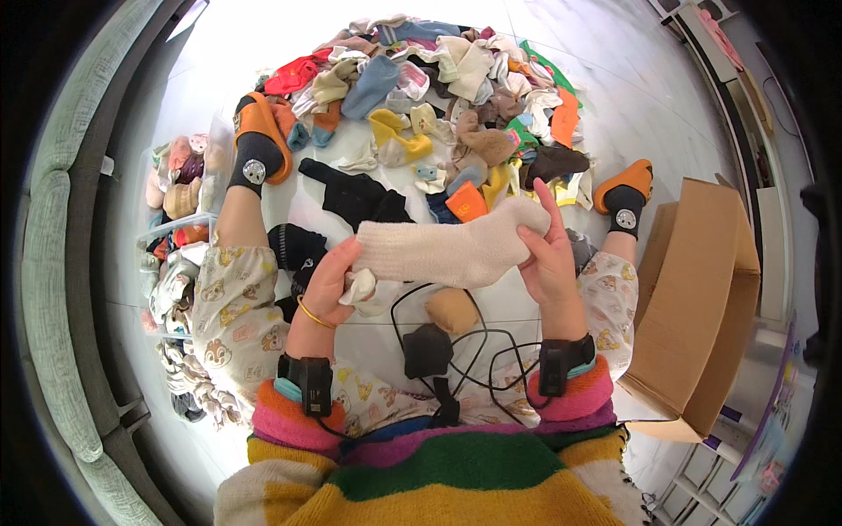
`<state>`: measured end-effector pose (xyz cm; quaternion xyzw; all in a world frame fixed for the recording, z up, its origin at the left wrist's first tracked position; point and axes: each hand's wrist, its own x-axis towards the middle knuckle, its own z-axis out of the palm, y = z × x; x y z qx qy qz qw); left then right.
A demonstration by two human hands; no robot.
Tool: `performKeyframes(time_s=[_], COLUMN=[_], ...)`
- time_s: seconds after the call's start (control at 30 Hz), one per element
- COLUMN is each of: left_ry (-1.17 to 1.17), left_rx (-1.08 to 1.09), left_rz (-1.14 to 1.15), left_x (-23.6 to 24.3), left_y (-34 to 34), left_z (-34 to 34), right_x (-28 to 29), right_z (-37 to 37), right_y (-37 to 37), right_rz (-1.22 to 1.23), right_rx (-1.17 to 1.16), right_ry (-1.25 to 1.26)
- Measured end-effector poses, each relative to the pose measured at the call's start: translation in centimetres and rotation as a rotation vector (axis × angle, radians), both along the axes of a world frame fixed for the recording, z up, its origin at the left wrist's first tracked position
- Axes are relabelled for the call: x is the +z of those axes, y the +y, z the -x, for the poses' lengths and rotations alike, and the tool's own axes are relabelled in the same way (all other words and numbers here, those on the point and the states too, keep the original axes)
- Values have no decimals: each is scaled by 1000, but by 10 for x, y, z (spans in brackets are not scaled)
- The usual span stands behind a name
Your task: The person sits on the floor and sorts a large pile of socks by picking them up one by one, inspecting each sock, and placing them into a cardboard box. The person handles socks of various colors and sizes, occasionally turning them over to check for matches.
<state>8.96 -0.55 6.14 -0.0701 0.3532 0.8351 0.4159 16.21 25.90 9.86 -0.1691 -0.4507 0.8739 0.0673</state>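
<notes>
A long cream sock (438,252) is stretched sideways between my two hands, above the floor between my legs. My left hand (333,280) is closed on its ribbed cuff, and a small white bunched cloth, perhaps another sock (360,287), hangs at those fingers. At the toe end my right hand (553,254) pinches the sock with the thumb in front, one finger pointing up past it. Beyond the hands lie a black sock (351,193) and an orange piece (467,202). Nearer me are a tan rolled bundle (452,310) and a dark grey one (427,350).
A big heap of mixed socks (465,70) spreads across the floor ahead. Clear bins (215,223) filled with rolled socks stand at the left, before a grey sofa (70,263). At the right is an open cardboard box (693,289). Black cables (478,351) loop between my legs.
</notes>
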Motion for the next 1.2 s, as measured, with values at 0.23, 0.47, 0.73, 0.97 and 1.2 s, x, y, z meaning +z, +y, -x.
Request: performKeyframes(time_s=[0.23, 0.47, 0.73, 0.97, 1.2], left_ry=[-157, 199, 486, 591, 306], left_rx=[-90, -113, -183, 31, 52], left_rz=[-28, 62, 252, 441, 347], left_x=[-2, 6, 0, -5, -1], left_y=[11, 22, 43, 43, 31], left_z=[-7, -14, -26, -33, -24], right_x=[-2, -12, -16, -34, -49], right_z=[-1, -1, -1, 5, 6], right_y=[3, -3, -77, -71, -45], right_rz=[-25, -960, -590, -1118, -1011], right_rx=[-30, -40, 261, 204, -52], right_ry=[16, -95, -168, -274, -242])
